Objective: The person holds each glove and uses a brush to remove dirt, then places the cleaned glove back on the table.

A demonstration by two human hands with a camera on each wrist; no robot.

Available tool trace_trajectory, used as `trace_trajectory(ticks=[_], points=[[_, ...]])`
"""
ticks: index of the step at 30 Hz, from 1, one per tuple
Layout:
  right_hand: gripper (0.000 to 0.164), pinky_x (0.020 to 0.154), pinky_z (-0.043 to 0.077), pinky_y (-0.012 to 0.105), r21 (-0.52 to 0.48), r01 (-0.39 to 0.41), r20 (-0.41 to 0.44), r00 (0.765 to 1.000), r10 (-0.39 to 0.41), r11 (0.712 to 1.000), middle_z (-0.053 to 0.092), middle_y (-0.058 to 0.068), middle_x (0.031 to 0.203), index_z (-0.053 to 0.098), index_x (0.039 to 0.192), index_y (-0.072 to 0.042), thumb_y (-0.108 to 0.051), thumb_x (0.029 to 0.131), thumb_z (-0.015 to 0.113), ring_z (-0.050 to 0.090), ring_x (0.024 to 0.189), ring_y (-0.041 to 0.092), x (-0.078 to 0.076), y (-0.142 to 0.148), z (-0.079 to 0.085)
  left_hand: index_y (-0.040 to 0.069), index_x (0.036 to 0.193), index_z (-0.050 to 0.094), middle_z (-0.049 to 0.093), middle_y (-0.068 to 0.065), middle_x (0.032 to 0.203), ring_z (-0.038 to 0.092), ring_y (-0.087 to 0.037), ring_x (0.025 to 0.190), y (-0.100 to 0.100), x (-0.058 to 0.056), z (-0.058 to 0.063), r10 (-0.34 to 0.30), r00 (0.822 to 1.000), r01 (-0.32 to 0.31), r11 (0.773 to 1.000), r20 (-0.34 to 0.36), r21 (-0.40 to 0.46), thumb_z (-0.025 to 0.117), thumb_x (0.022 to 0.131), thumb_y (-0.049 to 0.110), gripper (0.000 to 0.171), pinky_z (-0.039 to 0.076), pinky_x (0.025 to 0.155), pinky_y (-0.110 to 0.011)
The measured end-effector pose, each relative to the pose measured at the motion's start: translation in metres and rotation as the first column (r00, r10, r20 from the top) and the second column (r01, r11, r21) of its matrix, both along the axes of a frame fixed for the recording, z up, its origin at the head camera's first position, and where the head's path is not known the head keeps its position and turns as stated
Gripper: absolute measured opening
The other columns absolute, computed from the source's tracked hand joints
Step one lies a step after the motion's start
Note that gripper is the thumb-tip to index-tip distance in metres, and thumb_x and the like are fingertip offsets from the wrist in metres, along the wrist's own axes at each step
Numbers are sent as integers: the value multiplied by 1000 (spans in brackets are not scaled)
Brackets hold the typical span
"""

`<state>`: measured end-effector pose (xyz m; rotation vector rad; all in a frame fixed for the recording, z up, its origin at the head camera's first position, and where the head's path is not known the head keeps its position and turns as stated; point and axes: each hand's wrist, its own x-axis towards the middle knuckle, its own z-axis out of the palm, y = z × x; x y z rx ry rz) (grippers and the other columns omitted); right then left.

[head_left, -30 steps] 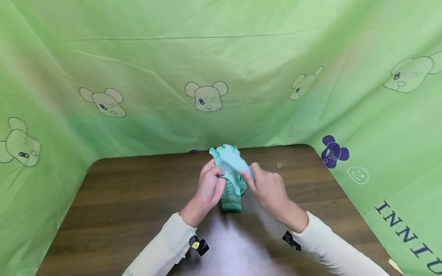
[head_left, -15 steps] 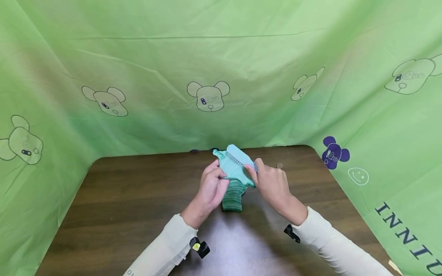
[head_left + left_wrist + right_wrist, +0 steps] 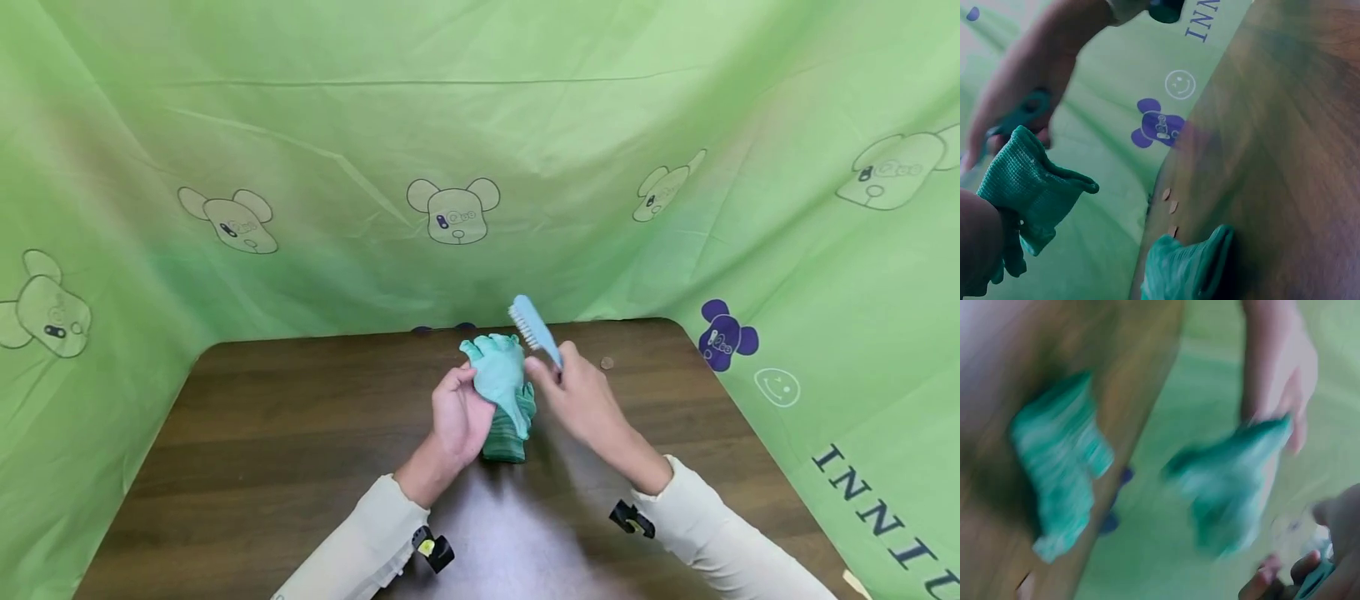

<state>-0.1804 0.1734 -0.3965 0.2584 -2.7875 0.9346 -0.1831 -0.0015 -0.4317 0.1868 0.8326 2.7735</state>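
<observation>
My left hand (image 3: 459, 417) holds a green knit work glove (image 3: 498, 375), its pale coated palm facing up and its fingers pointing away; the thumb presses on the glove's left edge. My right hand (image 3: 585, 400) grips the handle of a light blue brush (image 3: 532, 323) with white bristles, raised just right of the glove and apart from it. A second glove (image 3: 504, 442), green and striped, lies on the table under the held one, which partly hides it. The left wrist view shows the held glove's cuff (image 3: 1029, 175); the right wrist view is blurred.
The brown wooden table (image 3: 300, 433) ends at a green printed curtain (image 3: 337, 275) at the back and sides. A small round brownish thing (image 3: 607, 362) lies on the table right of the brush. Small brown pieces (image 3: 1174, 207) show near the table's edge in the left wrist view.
The brush was against the glove's palm and has lifted off, up and to the right. The held glove has turned and dropped slightly; the left hand's fingers have loosened somewhat.
</observation>
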Motion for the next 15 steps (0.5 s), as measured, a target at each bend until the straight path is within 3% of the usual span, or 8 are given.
trace_trajectory(ticks=[2,4,6,8,12,15], points=[[42,57,39,28,36,-62,-58,996,64,997,47,5,80,48,95,-6,-40,95,72,43,70,18,8,-15,4,-4,153,25,37,-11,158,32,-21,148,2,2,0,-9,999,8,1000,31,22,16,100,17,58,23,128,-36],[46,63,37,29,100,-96,-126,986,108,990,45,5,82,49,97,-3,-36,88,81,42,76,20,13,-29,6,3,139,40,54,-4,138,49,-15,130,5,4,0,-18,998,16,999,63,34,13,103,23,50,37,117,-30],[51,68,37,31,158,-104,-179,975,132,982,45,6,84,50,99,-1,-35,83,85,42,80,23,16,-40,5,9,123,47,61,3,117,56,-11,110,7,6,-1,-39,996,36,999,78,41,11,105,30,45,45,103,-25],[51,70,39,32,183,-87,-197,972,124,979,46,7,84,50,100,0,-32,82,87,43,82,24,18,-47,5,12,115,48,63,4,106,58,-10,100,8,7,-1,-69,995,64,996,75,57,11,106,36,45,48,95,-23],[46,70,42,35,200,-36,-205,976,78,979,48,8,84,51,101,1,-23,82,85,45,81,26,18,-55,2,9,127,45,62,1,111,57,-11,105,8,9,-3,-112,993,109,991,31,80,11,106,46,55,47,98,-23],[43,68,45,38,205,-4,-235,971,53,979,49,10,83,51,101,2,-17,81,83,47,79,28,16,-58,-1,5,140,38,57,-1,125,52,-12,117,8,9,-4,-118,993,116,991,23,60,10,105,49,62,43,105,-22]])
